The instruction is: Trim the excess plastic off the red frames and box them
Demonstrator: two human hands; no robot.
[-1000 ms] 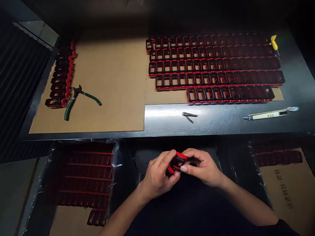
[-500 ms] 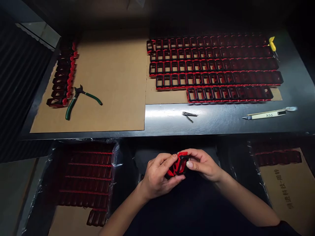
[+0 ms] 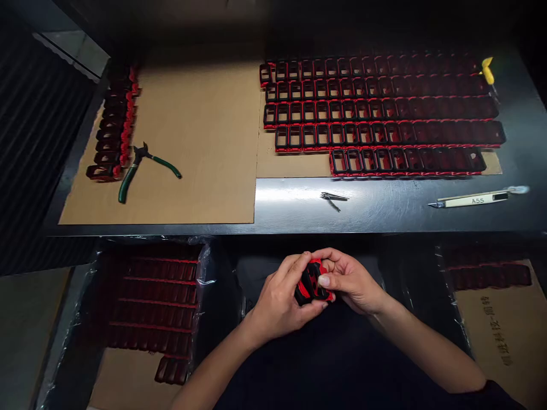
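A small red and black part point(image 3: 314, 283) is between my hands, just in front of the table edge. My left hand point(image 3: 284, 296) is closed round its left side, thumb and fingers pressed on it. On its right side, my right hand point(image 3: 348, 283) grips it, with the thumb across its face and the fingers behind. Rows of similar red and black frames point(image 3: 322, 111) stand on the table beyond, and a shorter stack point(image 3: 111, 134) is at the left.
Green-handled cutters point(image 3: 128, 181) lie on cardboard point(image 3: 200, 142). Small nippers point(image 3: 334, 197), a cream knife point(image 3: 474, 199) and a yellow-handled tool point(image 3: 488, 74) are on the metal table point(image 3: 290, 210). Plastic-lined bins with more parts point(image 3: 158, 290) flank my lap.
The part has been turned between my hands and shows a different side, with my right thumb now across it. The whole view has shifted slightly.
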